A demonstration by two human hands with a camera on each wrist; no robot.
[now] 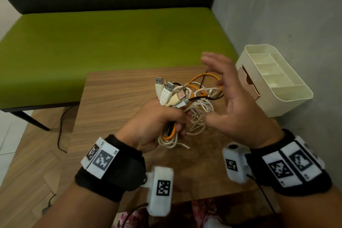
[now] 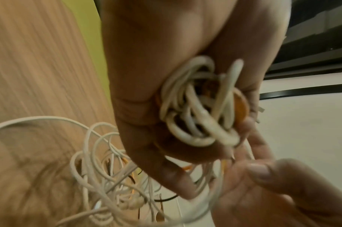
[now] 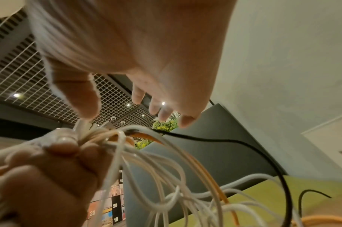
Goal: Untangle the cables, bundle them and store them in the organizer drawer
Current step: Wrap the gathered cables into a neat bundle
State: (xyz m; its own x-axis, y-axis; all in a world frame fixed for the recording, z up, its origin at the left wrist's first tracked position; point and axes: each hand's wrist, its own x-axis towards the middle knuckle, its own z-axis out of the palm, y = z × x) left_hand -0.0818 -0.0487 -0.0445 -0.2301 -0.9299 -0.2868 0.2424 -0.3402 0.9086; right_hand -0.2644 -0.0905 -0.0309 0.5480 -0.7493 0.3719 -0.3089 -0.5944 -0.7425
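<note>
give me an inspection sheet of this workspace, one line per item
surface: wooden table, bare around the work.
job's things: cable tangle of white, orange and black leads, USB plugs sticking up; cream organizer at the table's right edge by the wall, top compartments look empty, its drawer looks slightly open.
clutter: nothing seen on the table.
hands: left hand has a fist grip round the gathered cable ends; right hand open, fingers spread beside the loose loops, holding nothing.
cables: still tangled, loops hang loose below the fist; not bundled yet.
surroundings: green bench behind the table, grey wall on the right, a dark cord on the floor.
</note>
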